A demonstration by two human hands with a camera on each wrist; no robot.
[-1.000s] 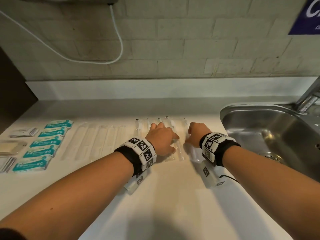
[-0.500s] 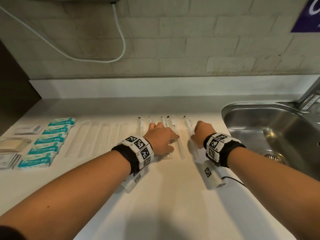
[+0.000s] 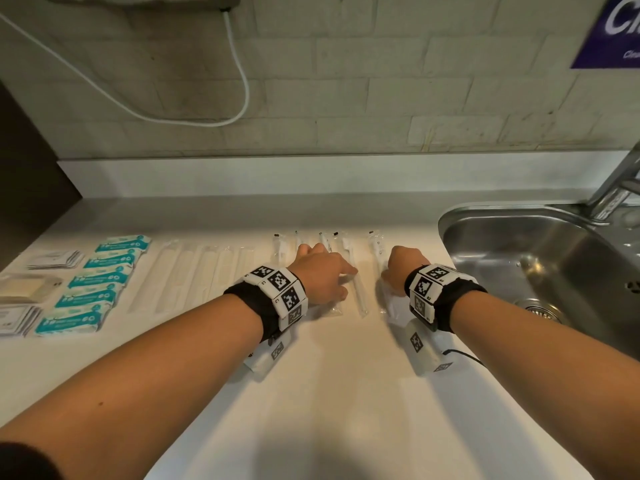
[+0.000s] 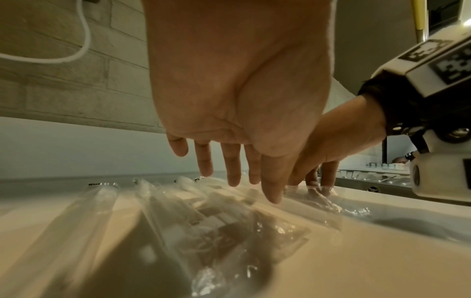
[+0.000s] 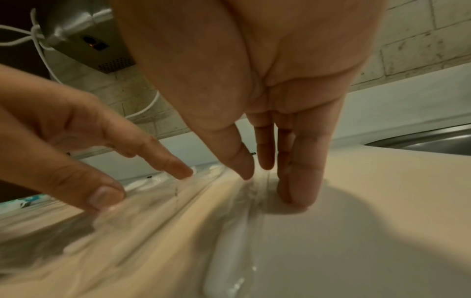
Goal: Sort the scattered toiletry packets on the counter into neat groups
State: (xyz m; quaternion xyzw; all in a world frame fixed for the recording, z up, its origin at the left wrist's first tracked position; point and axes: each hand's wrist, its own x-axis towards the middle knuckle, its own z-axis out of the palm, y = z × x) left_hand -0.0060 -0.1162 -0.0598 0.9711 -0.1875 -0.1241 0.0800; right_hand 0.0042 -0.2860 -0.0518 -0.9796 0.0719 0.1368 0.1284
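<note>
Squaring up the clear toothbrush packets (image 3: 356,271) goes best with flat, light pressure. The left hand (image 3: 323,277) lies with fingers straight over the middle packets on the counter (image 3: 346,393); the right hand (image 3: 401,266), fingers also straight, presses the outermost packet (image 3: 375,247) near the sink (image 3: 519,258). Sliding it leftward slowly should keep it parallel.

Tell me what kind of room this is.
Probably a washroom or utility area: a steel sink with a tap set in a white counter, and a wall-mounted metal unit, perhaps a hand dryer.
</note>
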